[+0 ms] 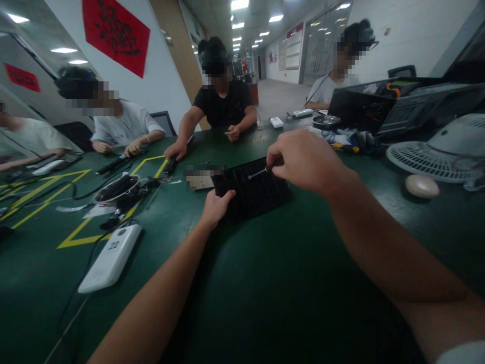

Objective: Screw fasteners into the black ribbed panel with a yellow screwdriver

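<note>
A black ribbed panel or tray [252, 194] is tilted above the green table [295, 283]. At its left edge my left hand [217, 206] grips it, with the thumb on top and the other fingers hidden beneath. My right hand [299, 159] is closed in a pinch over the panel's upper right part. Between its thumb and forefinger is a small tool [257, 174] with a thin metal shaft and a dark and yellow handle. The shaft points left, its ring-like tip over the panel's ribs; whether it touches them I cannot tell.
A pale box [199, 180] lies behind the panel. On the left are a white device [110, 258], cables and a round dish [116, 189]. A white fan [435, 146] and a mouse [422, 186] are on the right. Several people sit around the table.
</note>
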Motion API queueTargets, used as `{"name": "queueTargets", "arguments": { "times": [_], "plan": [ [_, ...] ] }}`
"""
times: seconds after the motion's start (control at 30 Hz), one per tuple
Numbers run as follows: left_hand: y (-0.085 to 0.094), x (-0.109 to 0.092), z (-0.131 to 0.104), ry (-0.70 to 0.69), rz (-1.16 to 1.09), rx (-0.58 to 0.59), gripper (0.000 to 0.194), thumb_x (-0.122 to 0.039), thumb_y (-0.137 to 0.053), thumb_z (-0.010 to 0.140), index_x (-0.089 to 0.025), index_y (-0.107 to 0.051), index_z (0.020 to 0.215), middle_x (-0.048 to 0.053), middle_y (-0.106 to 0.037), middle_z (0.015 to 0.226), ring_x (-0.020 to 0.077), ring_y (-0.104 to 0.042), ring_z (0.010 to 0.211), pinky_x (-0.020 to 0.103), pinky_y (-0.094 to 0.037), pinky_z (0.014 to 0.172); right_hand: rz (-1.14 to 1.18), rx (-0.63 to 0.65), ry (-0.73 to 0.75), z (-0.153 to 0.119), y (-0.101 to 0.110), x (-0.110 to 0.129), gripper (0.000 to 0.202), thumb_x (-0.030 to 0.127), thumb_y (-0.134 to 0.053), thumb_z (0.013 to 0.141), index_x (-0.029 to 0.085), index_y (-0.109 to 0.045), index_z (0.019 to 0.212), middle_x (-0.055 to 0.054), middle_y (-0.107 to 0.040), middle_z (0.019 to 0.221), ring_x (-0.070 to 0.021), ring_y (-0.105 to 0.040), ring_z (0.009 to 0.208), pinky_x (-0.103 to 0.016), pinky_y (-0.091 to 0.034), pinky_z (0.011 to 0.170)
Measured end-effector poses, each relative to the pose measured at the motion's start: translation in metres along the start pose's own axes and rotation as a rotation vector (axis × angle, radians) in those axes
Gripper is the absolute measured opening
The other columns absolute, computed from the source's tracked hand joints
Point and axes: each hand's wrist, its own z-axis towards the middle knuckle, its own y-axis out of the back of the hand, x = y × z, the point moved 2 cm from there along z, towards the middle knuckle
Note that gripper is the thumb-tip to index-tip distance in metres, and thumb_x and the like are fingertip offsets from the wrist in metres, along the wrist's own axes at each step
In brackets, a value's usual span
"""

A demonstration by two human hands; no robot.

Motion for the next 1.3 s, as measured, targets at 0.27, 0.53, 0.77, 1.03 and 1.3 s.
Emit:
{"name": "queueTargets", "arguments": {
  "times": [0.27,0.53,0.77,1.03,1.3],
  "plan": [
    [0.0,-0.003,-0.002,0.04,-0.018,-0.022,0.044,-0.047,-0.092,0.062,-0.017,-0.077,0.092,0.008,-0.082,0.091,0.031,-0.079,0.088,0.045,-0.064,0.087,0.011,-0.011,-0.051,0.0,-0.002,0.001,0.022,0.021,-0.07,0.09,0.025,-0.089,0.101,-0.01,-0.083,0.105,-0.0279,-0.072,0.096,-0.039,-0.049,0.081],
    [0.0,-0.007,-0.006,0.058,-0.027,-0.023,0.041,-0.043,-0.091,0.064,-0.017,-0.078,0.094,0.009,-0.083,0.095,0.0315,-0.081,0.092,0.045,-0.065,0.089,0.05,0.036,-0.054,0.002,-0.002,-0.001,0.018,0.022,-0.069,0.096,0.023,-0.087,0.097,-0.009,-0.082,0.101,-0.0275,-0.073,0.096,-0.039,-0.049,0.083],
    [0.0,-0.006,-0.005,0.03,-0.028,-0.005,0.039,-0.044,-0.091,0.065,-0.017,-0.077,0.09,0.009,-0.083,0.093,0.032,-0.08,0.091,0.046,-0.066,0.089,0.031,0.025,0.009,0.001,-0.006,-0.008,0.025,0.012,-0.073,0.086,0.022,-0.087,0.104,-0.009,-0.079,0.11,-0.0267,-0.07,0.102,-0.037,-0.05,0.089],
    [-0.001,-0.004,-0.005,0.024,0.002,0.006,0.035,-0.043,-0.089,0.068,-0.017,-0.078,0.089,0.009,-0.082,0.092,0.033,-0.079,0.095,0.046,-0.065,0.089,-0.003,0.032,-0.013,0.001,-0.004,-0.009,0.025,0.015,-0.069,0.087,0.023,-0.086,0.103,-0.011,-0.079,0.11,-0.031,-0.07,0.103,-0.041,-0.05,0.085],
    [-0.001,-0.001,-0.003,0.014,-0.017,0.036,0.036,-0.044,-0.089,0.069,-0.017,-0.079,0.091,0.011,-0.083,0.097,0.0332,-0.079,0.094,0.045,-0.065,0.087,0.006,0.009,-0.013,0.002,-0.006,-0.012,0.022,0.021,-0.072,0.087,0.021,-0.088,0.102,-0.011,-0.083,0.105,-0.0307,-0.072,0.101,-0.041,-0.051,0.087]
  ]
}}
